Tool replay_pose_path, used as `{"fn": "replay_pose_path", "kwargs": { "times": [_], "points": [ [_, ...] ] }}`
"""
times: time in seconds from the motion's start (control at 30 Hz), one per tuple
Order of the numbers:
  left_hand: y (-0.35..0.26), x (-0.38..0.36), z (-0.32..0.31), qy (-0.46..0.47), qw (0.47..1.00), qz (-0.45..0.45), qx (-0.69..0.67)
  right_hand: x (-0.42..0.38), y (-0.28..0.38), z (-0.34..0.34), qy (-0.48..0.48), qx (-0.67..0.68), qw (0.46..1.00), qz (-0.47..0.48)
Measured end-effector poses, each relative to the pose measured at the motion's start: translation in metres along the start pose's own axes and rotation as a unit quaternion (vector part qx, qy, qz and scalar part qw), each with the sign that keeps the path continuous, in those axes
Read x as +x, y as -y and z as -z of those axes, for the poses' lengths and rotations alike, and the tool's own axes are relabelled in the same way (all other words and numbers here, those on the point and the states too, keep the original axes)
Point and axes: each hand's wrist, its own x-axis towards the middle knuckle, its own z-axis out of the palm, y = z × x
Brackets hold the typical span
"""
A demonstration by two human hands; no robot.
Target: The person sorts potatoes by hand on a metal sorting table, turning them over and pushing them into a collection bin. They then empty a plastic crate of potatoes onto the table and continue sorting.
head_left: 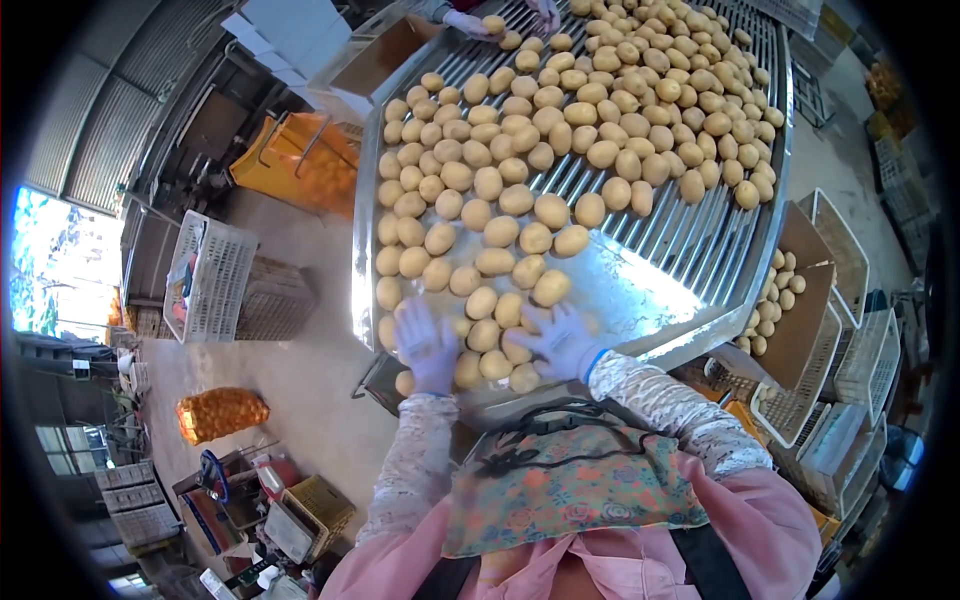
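Note:
Pale yellow potatoes (494, 261) cover much of the metal sorting table (640, 290), part smooth sheet and part rollers. My left hand (427, 345), in a pale lavender glove, lies on the potatoes at the near left edge, fingers stretched out. Beside it, my right hand (562, 343), in a matching glove with a blue cuff, has its fingers spread and touches the near potatoes from the right. Between the two hands sits a small cluster of potatoes (484, 335). Neither hand is closed around one.
Across the table, another person's gloved hand (470, 25) is at a potato. An open cardboard box (385, 57) stands at the far left corner. Crates (205, 275) and a filled orange net bag (222, 414) are on the left floor. A box of potatoes (800, 325) stands at right.

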Motion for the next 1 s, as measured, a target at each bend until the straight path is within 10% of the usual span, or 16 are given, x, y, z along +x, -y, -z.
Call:
{"fn": "replay_pose_path", "kwargs": {
  "times": [0.13, 0.2, 0.27, 0.37, 0.47, 0.57, 0.7, 0.87, 1.0],
  "points": [
    [-0.071, -0.033, -0.020, 0.135, 0.974, -0.111, 0.145, -0.009, -0.019, -0.003, 0.012, 0.058, 0.988, 0.142],
    [-0.064, -0.025, 0.004, 0.230, 0.928, -0.290, -0.041, -0.019, -0.065, 0.000, 0.012, 0.287, 0.939, 0.192],
    [-0.030, 0.003, 0.020, 0.266, 0.930, -0.253, -0.009, -0.016, -0.113, 0.065, -0.046, 0.156, 0.975, 0.152],
    [-0.015, 0.040, -0.010, 0.236, 0.957, -0.163, 0.036, -0.003, -0.224, 0.080, -0.275, 0.103, 0.942, -0.165],
    [0.003, 0.072, -0.058, 0.037, 0.996, 0.006, 0.075, 0.017, -0.320, 0.082, -0.102, -0.040, 0.915, -0.388],
    [-0.067, 0.085, -0.058, 0.094, 0.985, -0.017, 0.142, 0.074, -0.296, 0.108, -0.009, -0.036, 0.848, -0.529],
    [-0.124, 0.072, -0.064, 0.128, 0.981, -0.142, 0.027, 0.079, -0.288, 0.100, -0.016, -0.004, 0.858, -0.513],
    [-0.137, 0.110, -0.061, 0.151, 0.901, -0.341, -0.220, 0.042, -0.197, 0.053, -0.079, 0.025, 0.965, -0.247],
    [-0.123, 0.215, -0.065, 0.020, 0.968, -0.199, -0.153, 0.035, -0.129, 0.051, -0.072, -0.010, 0.984, -0.163]
  ]
}}
